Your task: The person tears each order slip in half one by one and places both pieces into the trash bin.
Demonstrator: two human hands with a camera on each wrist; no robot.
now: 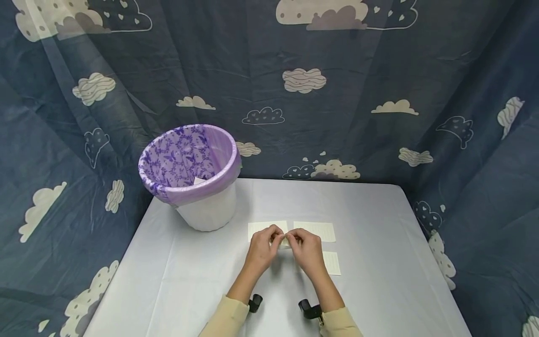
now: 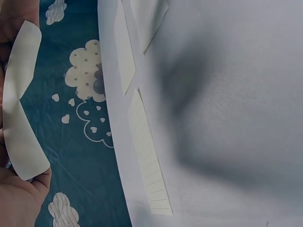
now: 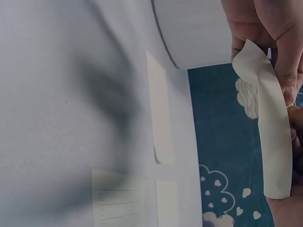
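Note:
A small cream paper slip (image 2: 21,137) is held up off the table between both hands, bent, with a notch at the middle of one edge. My left hand (image 1: 262,246) pinches it from the left with thumb and fingers. Opposite, the right hand (image 1: 307,248) pinches it close to the left fingertips. In the right wrist view the slip (image 3: 272,127) stands on edge, its near end curled. Most of it is hidden behind the hands in the head view. Beneath and beyond the hands lie a back-left paper (image 1: 266,227), a back-right paper (image 1: 316,230) and a nearer lined paper (image 1: 331,263).
A white bin (image 1: 208,210) with a purple patterned liner (image 1: 181,157) stands at the table's back left. A white scrap (image 1: 199,180) shows inside it. The white-covered table (image 1: 379,262) is bordered by a dark cloud-print curtain (image 1: 337,56).

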